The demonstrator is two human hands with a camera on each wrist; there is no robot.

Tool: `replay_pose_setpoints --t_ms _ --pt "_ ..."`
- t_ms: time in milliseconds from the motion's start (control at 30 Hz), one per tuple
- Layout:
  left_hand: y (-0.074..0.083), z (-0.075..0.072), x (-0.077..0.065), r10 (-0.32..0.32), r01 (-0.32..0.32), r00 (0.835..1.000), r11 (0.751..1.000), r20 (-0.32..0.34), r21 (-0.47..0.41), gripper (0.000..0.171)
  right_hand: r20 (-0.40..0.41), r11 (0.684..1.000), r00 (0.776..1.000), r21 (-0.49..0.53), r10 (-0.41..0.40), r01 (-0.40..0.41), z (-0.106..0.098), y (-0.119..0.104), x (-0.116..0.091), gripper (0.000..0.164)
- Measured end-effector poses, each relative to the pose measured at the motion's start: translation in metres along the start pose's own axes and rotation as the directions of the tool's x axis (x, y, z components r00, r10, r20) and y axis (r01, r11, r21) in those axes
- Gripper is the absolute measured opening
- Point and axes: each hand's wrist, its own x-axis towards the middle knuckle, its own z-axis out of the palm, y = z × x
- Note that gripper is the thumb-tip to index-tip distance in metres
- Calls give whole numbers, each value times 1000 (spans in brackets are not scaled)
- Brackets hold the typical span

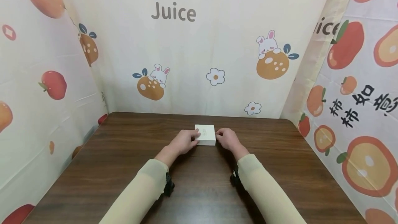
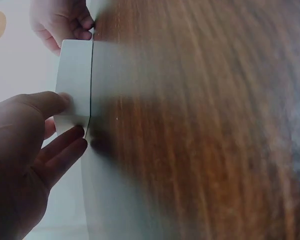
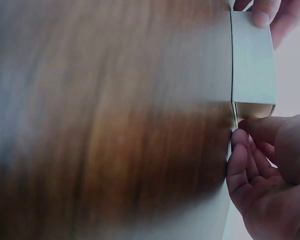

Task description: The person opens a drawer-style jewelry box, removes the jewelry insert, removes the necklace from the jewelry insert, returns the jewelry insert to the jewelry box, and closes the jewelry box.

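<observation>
A small flat white box (image 1: 206,137) lies on the brown wooden table, toward its far edge, with faint print on its lid. My left hand (image 1: 183,141) holds its left end, thumb against the near side and fingers over the top and end, as the left wrist view shows. At the box's right end is my right hand (image 1: 229,139), fingers curled. In the right wrist view its thumb and forefinger pinch low at that end face, which looks brownish and shaded; I cannot tell what small part sits between the tips.
The wooden table (image 1: 199,189) ends at a pale curtain (image 1: 192,89) printed with fruit, rabbits and flowers. More printed cloth (image 1: 351,113) hangs along the right side, and likewise on the left. A dark camera strap (image 1: 169,184) sits on the left wrist, another on the right.
</observation>
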Motion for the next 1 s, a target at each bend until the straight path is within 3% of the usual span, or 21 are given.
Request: replay_pose_setpoints --t_ms 300,733,1000 --pt "-1 0 -1 7 -8 1000 1000 -22 -4 39 -11 999 1000 -38 -2 1 0 -4 0 21" --pt "-3 -2 -1 -12 12 1000 999 5 -40 45 -18 995 999 -89 -42 40 -2 -2 1 21" --pt "-5 0 -2 -17 17 1000 999 6 -45 43 -3 997 1000 -80 -16 15 -2 -2 0 21"
